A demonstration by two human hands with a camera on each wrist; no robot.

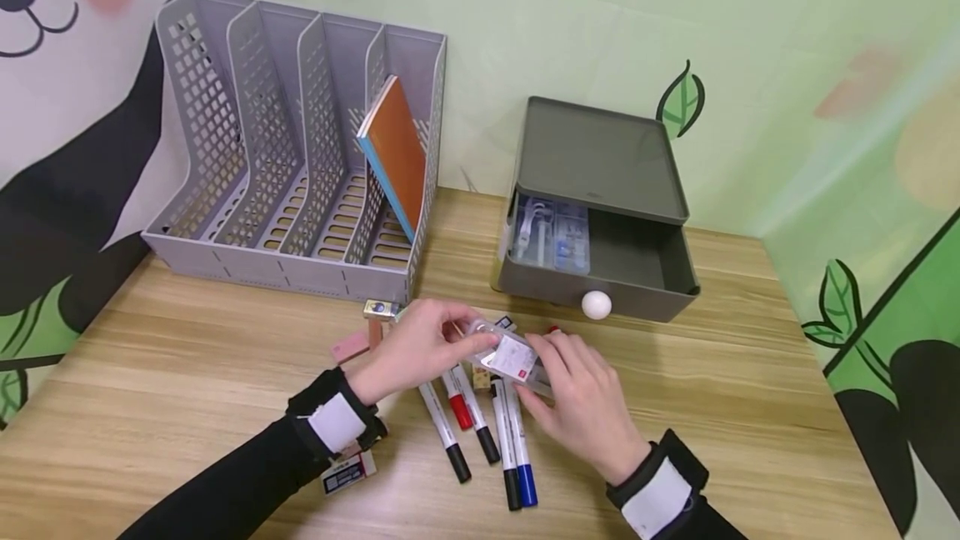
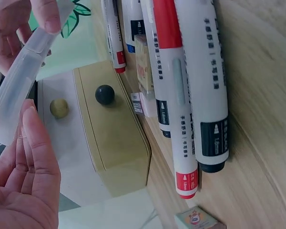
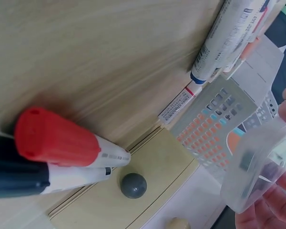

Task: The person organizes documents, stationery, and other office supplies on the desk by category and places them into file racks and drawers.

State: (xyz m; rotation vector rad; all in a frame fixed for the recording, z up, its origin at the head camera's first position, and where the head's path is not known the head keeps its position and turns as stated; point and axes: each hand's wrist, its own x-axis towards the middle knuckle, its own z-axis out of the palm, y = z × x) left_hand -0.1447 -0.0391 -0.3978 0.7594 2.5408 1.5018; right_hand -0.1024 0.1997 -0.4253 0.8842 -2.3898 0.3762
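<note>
Tabletop (image 1: 750, 415) stretches as open wood from the right hand (image 1: 585, 394) to its slanting right edge, with more beside the left edge; its front edge runs out of view. Fingers of both hands hold a clear plastic case (image 1: 513, 359), the left hand (image 1: 423, 348) pinching one end, the right gripping the other, raised above loose markers (image 1: 506, 440). Close behind, a grey open drawer (image 1: 645, 300) juts forward, its white knob (image 1: 597, 305) near the right hand; a file rack (image 1: 277, 273) bounds the back left. Case and hands hide the markers' far ends and part of a small yellow box (image 1: 481, 379); the case's contents are hard to make out. The left cuff (image 1: 333, 419) partly covers something pink. A beige lower drawer (image 2: 117, 138) shows in the left wrist view, where both hands are cut off.
</note>
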